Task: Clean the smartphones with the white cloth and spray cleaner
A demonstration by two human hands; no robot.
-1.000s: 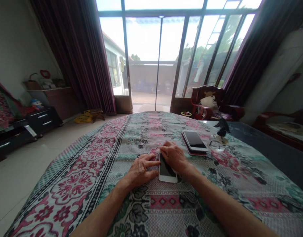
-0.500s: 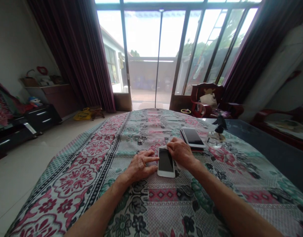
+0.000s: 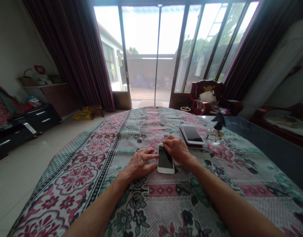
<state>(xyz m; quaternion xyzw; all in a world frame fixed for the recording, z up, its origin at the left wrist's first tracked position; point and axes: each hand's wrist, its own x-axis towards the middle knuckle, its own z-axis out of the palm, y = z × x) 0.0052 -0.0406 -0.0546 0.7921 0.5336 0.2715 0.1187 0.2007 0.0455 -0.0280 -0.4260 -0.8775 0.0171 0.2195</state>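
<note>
A white phone with a dark screen lies flat on the flowered cloth in front of me. My left hand rests on the cloth against the phone's left edge, with the forefinger stretched out to it. My right hand covers the phone's top right corner, fingers curled down over a small white cloth or wipe that shows under the palm. A second white phone lies on a red case just beyond my right hand.
A small glass stand with a dark bird figure sits right of the stacked phones. The table's bare dark glass shows on the right. Beyond stand a red wooden chair, sliding glass doors and dark curtains; low black cabinets line the left wall.
My right hand has slid from the phone's middle up to its top right corner, uncovering most of the screen. The left hand has stayed at the phone's left edge. The camera tilted slightly.
</note>
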